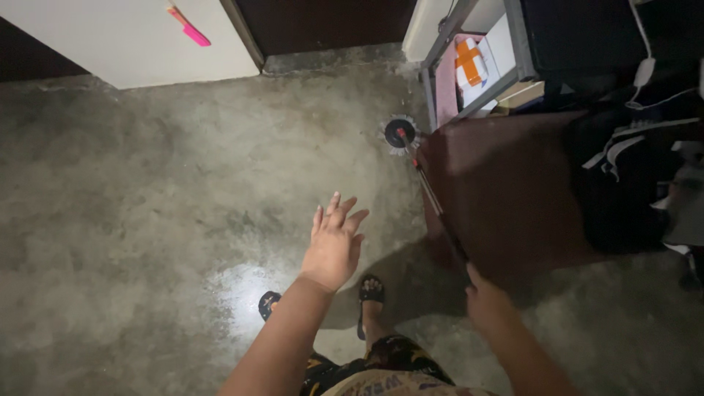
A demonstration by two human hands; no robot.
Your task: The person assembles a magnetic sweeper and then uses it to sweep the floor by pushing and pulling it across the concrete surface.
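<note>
Right hand (485, 295) apparently gripping mop handle (434, 199)

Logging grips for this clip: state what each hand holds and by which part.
The right hand grips a mop by the near end of its handle. The left hand is open and holds nothing.

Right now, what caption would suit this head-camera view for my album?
Right hand grips a mop handle, round mop head on concrete floor; left hand open, empty.

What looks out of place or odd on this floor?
Nothing is spilled or broken. The mop, held by the right hand, has its head against the shelf. The left hand hangs open in the air.
</note>
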